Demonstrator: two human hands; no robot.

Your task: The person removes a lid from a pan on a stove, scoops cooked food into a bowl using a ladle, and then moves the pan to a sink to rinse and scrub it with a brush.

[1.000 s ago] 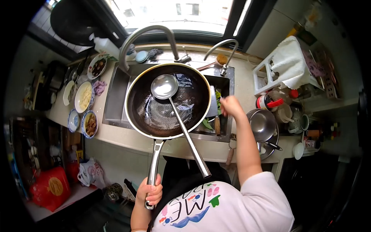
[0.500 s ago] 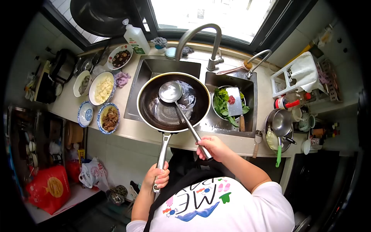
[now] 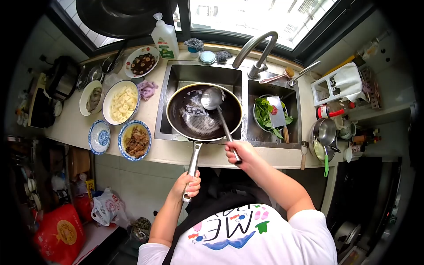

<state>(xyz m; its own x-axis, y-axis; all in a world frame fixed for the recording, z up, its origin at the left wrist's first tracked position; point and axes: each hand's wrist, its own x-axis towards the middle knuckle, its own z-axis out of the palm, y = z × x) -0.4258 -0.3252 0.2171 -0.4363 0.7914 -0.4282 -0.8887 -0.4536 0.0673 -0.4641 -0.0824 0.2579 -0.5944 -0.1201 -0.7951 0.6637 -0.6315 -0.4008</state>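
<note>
My left hand point(image 3: 187, 185) is wrapped round the metal handle of a dark wok-like frying pan point(image 3: 181, 120), which is held above the left sink basin point(image 3: 203, 69). Some shiny liquid or reflections show on the pan's inside. In my right hand point(image 3: 242, 153), closed round its shaft, is a metal ladle point(image 3: 212, 98) whose bowl lies inside the pan at the upper right. Beside the pan, the right basin point(image 3: 269, 142) holds a bowl of green leaves point(image 3: 262, 113) with a cleaver point(image 3: 276, 115) lying across it.
A curved faucet point(image 3: 258, 48) rises behind the basins. To the left stand a bowl of pale chunks point(image 3: 121, 104), a bowl of brown meat point(image 3: 136, 140), a small patterned bowl point(image 3: 100, 137) and a plate of dark food point(image 3: 141, 62). A green-handled pan point(image 3: 325, 132) sits at right.
The pan has shifted away from my body, farther over the left basin. The ladle has swung rightward and its bowl now sits nearer the pan's right side. My head view has also turned slightly.
</note>
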